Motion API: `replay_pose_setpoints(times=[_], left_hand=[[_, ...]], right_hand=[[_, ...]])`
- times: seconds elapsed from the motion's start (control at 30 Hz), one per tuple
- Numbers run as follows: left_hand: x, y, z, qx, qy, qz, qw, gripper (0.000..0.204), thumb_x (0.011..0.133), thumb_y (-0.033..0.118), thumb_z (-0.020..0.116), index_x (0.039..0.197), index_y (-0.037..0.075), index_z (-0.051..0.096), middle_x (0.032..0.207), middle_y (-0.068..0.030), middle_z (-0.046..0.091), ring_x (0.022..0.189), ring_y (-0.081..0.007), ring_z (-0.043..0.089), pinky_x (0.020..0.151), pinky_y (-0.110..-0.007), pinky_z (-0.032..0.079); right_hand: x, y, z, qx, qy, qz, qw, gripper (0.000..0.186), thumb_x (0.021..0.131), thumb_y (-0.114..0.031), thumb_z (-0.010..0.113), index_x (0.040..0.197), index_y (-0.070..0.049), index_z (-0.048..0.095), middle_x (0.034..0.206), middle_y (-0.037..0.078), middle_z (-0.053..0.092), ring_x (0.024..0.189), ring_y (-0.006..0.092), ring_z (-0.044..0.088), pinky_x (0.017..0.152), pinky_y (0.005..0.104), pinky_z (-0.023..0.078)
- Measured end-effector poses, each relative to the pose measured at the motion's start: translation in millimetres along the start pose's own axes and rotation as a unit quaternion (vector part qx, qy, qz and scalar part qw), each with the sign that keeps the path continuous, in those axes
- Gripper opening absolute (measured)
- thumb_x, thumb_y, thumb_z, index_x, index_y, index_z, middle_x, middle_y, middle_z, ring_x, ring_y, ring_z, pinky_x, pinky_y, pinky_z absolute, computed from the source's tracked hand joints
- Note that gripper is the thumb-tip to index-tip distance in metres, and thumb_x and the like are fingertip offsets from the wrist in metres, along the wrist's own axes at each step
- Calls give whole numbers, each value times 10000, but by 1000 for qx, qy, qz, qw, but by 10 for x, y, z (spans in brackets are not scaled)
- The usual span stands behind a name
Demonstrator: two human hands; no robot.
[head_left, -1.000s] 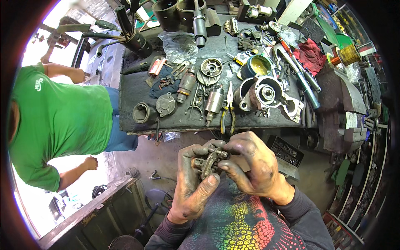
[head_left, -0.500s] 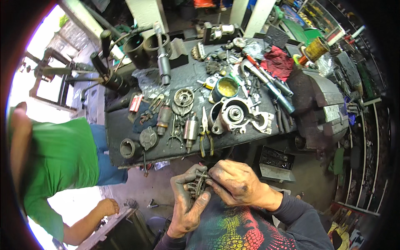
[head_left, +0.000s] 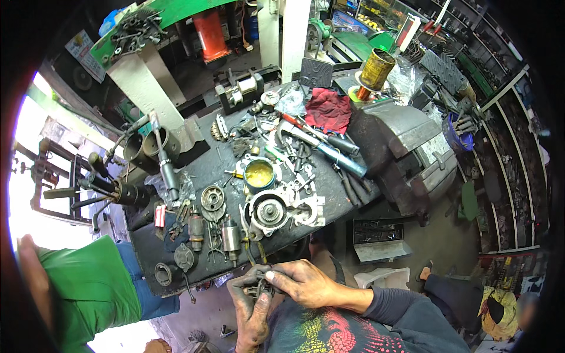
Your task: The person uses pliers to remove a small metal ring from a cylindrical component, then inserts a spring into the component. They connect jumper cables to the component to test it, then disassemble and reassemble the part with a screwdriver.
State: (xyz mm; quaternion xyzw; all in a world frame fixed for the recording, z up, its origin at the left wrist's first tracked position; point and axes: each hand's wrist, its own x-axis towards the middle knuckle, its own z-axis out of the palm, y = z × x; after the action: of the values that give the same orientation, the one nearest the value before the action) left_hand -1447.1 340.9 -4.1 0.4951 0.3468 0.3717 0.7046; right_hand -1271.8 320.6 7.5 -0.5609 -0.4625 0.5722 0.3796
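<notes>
My left hand (head_left: pixel 249 312) is closed around a small, dark, greasy metal part (head_left: pixel 256 289), cradling it in front of my chest. The fingers of my right hand (head_left: pixel 306 284) meet the same part from the other side, thumb and forefinger pressed together at its upper edge. My hands cover most of it, so its exact kind is unclear. Just beyond, on the bench, lie yellow-handled pliers (head_left: pixel 262 252), a silver cylinder (head_left: pixel 231 237) and a light metal housing (head_left: pixel 271 210) with a round opening. Behind the housing stands a tin of yellowish grease (head_left: pixel 259 174).
A large bench vise (head_left: pixel 406 147) occupies the bench's right end, near a red cloth (head_left: pixel 327 110) and a hammer (head_left: pixel 335 157). An open toolbox (head_left: pixel 379 240) sits below. On the left stands a person in a green shirt (head_left: pixel 88 288); another person (head_left: pixel 465 306) is at lower right.
The view has shifted, so the bench appears farther left and lower. My right fingers have moved in over the part, which shows less now. Both hands still hold it.
</notes>
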Motion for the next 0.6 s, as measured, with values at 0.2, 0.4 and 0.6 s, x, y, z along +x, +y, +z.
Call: replay_pose_setpoints(times=[0.2, 0.4, 0.6], left_hand=[[260, 30, 305, -133, 113, -57, 983, 479, 968, 207, 645, 1364, 63, 417, 1234, -186, 602, 1086, -309, 640, 832, -451, 605], [367, -88, 371, -141, 151, -25, 978, 265, 1070, 247, 535, 1266, 70, 512, 1230, -233, 598, 1006, -343, 695, 632, -524, 677], [326, -86, 611, -150, 244, -48, 957, 356, 1066, 293, 547, 1278, 7, 558, 1223, -223, 645, 1006, -376, 703, 683, -477, 650]], right_hand=[[113, -146, -868, -144, -1, -109, 984, 459, 1049, -461, 556, 986, -22, 671, 877, 210, 673, 862, 401, 685, 745, 476, 541], [661, 342, -2179, -146, 347, 19, 926, 314, 968, -298, 671, 1078, -8, 718, 842, 216, 720, 811, 332, 734, 742, 414, 555], [896, 1002, -2343, -285, 295, -36, 911, 198, 932, -170, 664, 1050, -14, 696, 991, 214, 699, 967, 386, 694, 856, 457, 543]])
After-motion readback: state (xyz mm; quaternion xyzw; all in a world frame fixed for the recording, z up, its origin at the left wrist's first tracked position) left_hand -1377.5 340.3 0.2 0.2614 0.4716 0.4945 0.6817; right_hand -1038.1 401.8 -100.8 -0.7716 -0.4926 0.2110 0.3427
